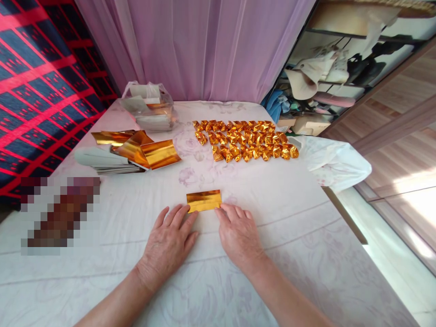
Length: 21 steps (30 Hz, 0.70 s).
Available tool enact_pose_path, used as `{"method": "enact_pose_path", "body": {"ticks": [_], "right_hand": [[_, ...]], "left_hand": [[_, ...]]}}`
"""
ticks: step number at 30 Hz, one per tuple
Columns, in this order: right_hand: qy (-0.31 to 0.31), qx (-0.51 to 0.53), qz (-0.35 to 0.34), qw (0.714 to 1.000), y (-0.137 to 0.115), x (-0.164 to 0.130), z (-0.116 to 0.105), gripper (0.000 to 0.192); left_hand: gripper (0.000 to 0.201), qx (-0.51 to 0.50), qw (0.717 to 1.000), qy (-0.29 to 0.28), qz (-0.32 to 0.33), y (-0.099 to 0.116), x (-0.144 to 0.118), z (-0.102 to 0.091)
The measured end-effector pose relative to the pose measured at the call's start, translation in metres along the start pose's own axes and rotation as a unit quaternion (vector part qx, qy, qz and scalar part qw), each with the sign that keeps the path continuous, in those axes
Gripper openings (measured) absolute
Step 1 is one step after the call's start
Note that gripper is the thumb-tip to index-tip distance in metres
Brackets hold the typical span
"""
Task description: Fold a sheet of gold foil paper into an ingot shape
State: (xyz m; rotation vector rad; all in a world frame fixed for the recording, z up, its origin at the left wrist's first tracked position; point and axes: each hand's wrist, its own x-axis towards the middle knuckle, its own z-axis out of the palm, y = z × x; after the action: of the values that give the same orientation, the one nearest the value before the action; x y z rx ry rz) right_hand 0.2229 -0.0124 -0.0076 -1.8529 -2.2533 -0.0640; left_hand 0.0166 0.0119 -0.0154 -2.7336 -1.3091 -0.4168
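A strip of shiny gold foil paper (pixel 204 200) lies flat on the tablecloth in front of me, its long side running left to right. My left hand (pixel 169 240) rests palm down with fingers stretched apart, its fingertips at the strip's near left corner. At the near right corner, my right hand (pixel 241 236) has its fingers bent and drawn close, with the thumb and index tips on the paper's edge. Beyond the strip stand several folded gold foil pieces (pixel 250 138) in three rows.
Loose gold sheets (pixel 160 154) lie on a pale paper stack (pixel 119 168) at the left. A clear plastic bag (pixel 153 113) with more paper stands behind them. A white plastic bag (pixel 337 161) hangs at the table's right edge. A blurred-out patch (pixel 63 215) covers something on the left.
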Motion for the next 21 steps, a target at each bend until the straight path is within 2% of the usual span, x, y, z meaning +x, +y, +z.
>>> {"method": "enact_pose_path", "body": {"ticks": [8, 12, 17, 21], "right_hand": [[0.006, 0.005, -0.006, 1.0, 0.005, -0.001, 0.002, 0.028], [0.039, 0.03, -0.007, 0.999, 0.01, -0.002, 0.0, 0.025], [0.082, 0.142, -0.005, 0.986, 0.005, 0.012, -0.01, 0.022], [0.067, 0.227, 0.021, 0.971, -0.003, 0.03, 0.0, 0.017]], "left_hand": [[0.04, -0.001, 1.0, 0.004, 0.003, 0.0, 0.0, 0.0], [0.039, -0.008, 1.0, 0.003, 0.001, 0.001, 0.001, 0.0], [0.039, 0.002, 1.0, 0.004, 0.004, 0.002, 0.001, 0.0], [0.039, -0.001, 1.0, 0.004, 0.003, 0.001, 0.001, 0.001]]}}
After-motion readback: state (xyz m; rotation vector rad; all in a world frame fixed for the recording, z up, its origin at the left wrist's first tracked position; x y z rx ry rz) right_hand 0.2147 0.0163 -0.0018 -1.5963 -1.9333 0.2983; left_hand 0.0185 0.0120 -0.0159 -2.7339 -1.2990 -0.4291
